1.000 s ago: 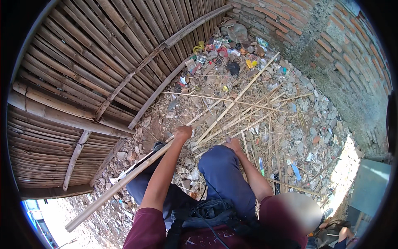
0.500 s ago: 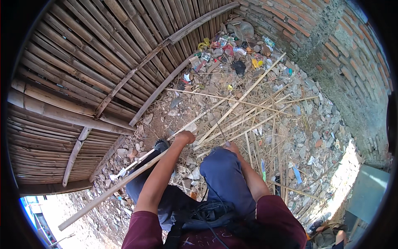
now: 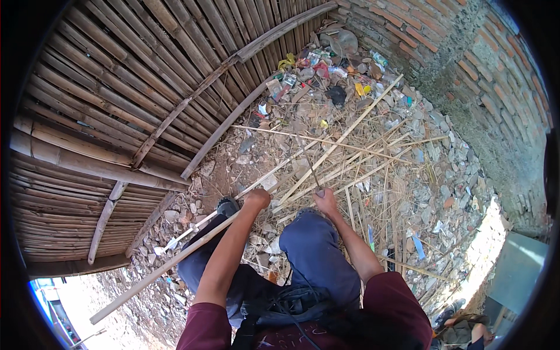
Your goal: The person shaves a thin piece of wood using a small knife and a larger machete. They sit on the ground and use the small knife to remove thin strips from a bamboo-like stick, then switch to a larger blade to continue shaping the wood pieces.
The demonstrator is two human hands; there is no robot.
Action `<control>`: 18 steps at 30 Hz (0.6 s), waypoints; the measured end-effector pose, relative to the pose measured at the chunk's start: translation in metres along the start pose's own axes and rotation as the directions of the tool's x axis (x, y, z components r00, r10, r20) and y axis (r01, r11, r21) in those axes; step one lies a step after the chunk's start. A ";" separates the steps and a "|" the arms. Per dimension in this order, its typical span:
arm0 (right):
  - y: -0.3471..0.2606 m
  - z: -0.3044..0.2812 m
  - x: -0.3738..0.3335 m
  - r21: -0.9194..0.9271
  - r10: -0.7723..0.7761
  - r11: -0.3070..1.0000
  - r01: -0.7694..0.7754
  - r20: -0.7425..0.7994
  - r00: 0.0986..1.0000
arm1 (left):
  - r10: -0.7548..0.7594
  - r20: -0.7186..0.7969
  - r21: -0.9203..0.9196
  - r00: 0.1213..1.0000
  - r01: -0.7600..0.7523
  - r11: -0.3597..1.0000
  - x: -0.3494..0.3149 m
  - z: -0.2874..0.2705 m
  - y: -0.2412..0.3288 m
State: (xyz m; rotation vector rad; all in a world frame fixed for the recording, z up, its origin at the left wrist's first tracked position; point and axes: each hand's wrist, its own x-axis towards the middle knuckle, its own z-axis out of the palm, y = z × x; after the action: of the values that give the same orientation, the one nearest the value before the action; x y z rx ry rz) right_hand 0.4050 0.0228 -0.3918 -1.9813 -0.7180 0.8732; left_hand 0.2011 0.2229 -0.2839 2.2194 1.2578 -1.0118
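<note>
bamboo pole (image 3: 163,269) sits in the left hand (image 3: 256,199), thin knife (image 3: 311,168) in the right hand (image 3: 326,202).

The right hand (image 3: 326,200) has moved forward, clear of the knee (image 3: 308,236), its thin-bladed tool (image 3: 312,170) now reaching farther ahead; the left hand (image 3: 256,199) sits slightly nearer the body.

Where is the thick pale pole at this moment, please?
In the head view, the thick pale pole slants across the lower left, gripped in the left hand.
</note>
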 end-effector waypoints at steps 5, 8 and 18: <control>0.069 0.006 -0.003 -0.298 0.218 0.944 -0.140 0.249 0.944 | 0.044 0.013 -0.011 0.999 -0.044 0.999 -0.001 -0.004 0.006; 0.095 0.013 0.008 -0.309 0.167 0.945 -0.109 0.170 0.971 | 0.125 0.048 0.018 0.991 -0.126 0.992 0.009 -0.016 0.008; -0.009 0.012 -0.013 0.041 -0.069 0.996 0.073 -0.102 0.992 | 0.088 0.381 -0.249 0.921 0.010 0.969 0.003 -0.033 -0.013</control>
State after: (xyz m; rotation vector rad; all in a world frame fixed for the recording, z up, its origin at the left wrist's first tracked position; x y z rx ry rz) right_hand 0.3862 0.0231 -0.3847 -1.9334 -0.7006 0.7356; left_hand 0.2038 0.2523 -0.2645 1.7405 1.0854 -1.1430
